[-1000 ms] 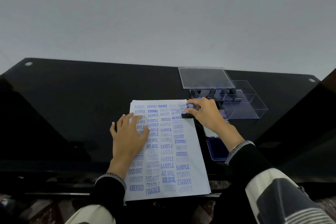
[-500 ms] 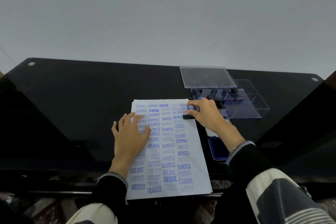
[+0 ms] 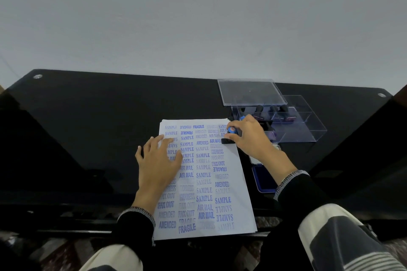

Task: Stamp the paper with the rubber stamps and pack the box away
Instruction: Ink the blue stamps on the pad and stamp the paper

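A white sheet of paper covered in blue stamped words lies on the black glass table. My left hand rests flat on its left side, fingers spread. My right hand grips a rubber stamp with a blue knob and a black base, pressed near the paper's upper right edge. A clear plastic box with several stamps inside stands to the right, its clear lid lying just behind it. A blue ink pad sits open right of the paper, partly hidden by my right wrist.
The black glass table runs wide to the left and reaches a grey wall at the back. Metal fittings mark its far corners. The paper's lower edge overhangs the table's near edge above my lap.
My right hand with the stamp has shifted slightly down the paper's right edge and tilted. The left hand has stayed on the paper.
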`<state>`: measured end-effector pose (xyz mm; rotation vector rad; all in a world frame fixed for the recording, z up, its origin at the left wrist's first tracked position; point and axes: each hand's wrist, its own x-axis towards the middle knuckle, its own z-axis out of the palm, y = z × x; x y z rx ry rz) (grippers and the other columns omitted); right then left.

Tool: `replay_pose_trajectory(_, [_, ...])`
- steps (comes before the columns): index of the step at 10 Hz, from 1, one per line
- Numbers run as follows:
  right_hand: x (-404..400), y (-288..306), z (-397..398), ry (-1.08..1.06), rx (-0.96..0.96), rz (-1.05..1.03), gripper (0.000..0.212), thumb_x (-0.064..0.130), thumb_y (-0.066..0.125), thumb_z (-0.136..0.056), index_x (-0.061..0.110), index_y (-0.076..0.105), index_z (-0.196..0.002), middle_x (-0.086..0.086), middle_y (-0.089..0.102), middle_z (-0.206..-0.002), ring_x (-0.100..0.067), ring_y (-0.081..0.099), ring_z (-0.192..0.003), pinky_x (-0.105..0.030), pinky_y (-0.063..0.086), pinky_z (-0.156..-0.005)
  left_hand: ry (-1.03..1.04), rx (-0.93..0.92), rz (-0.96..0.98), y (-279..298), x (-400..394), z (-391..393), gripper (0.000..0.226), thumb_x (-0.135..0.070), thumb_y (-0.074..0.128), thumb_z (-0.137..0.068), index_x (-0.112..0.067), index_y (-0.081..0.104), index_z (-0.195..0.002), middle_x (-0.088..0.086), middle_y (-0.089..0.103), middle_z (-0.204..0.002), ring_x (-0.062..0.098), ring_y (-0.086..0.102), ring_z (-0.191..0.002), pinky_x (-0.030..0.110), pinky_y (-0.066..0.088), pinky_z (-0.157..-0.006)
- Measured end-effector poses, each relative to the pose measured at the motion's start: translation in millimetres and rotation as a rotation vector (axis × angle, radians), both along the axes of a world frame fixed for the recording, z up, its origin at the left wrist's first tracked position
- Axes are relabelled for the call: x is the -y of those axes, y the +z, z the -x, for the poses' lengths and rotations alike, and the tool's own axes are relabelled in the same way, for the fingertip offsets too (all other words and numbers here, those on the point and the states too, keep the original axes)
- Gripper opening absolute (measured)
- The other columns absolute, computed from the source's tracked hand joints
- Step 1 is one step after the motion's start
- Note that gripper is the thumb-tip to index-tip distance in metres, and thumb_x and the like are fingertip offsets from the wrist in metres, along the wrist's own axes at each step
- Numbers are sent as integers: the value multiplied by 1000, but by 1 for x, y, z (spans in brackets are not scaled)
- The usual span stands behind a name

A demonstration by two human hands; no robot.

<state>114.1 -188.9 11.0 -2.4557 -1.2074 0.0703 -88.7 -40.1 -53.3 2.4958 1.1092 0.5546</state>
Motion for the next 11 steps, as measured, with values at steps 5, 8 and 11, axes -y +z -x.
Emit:
replay_pose_trajectory(5, [-3, 6, 6, -19, 192, 69, 27, 38, 55, -93, 25, 63, -115, 3, 44, -90, -20, 35, -106, -32, 17, -85, 5, -13, -2, 0, 0, 0, 45, -48, 49, -91, -29, 51, -132, -5, 39, -147, 18, 25, -142, 49, 8, -118])
replay_pose_trajectory(8, [0, -2, 12, -59, 229, 36, 21, 39, 54, -93, 26, 64, -107, 3, 44, -89, -17, 33, -97, -27, 9, -74, 5, -18, -6, -1, 0, 0, 46, -48, 49, -91, -29, 51, -133, -5, 39, -147, 19, 26, -141, 50, 9, -117])
replay_pose_trajectory(11, [-7, 4, 9, -62, 213, 65, 22, 38, 53, -94, 27, 64, -109, 3, 49, -88, -20, 36, -103, -29, 7, -72, 4, -11, -5, -1, -1, 0, 45, -48, 50, -91, -29, 51, -132, -6, 40, -147, 18, 26, -141, 50, 9, -118])
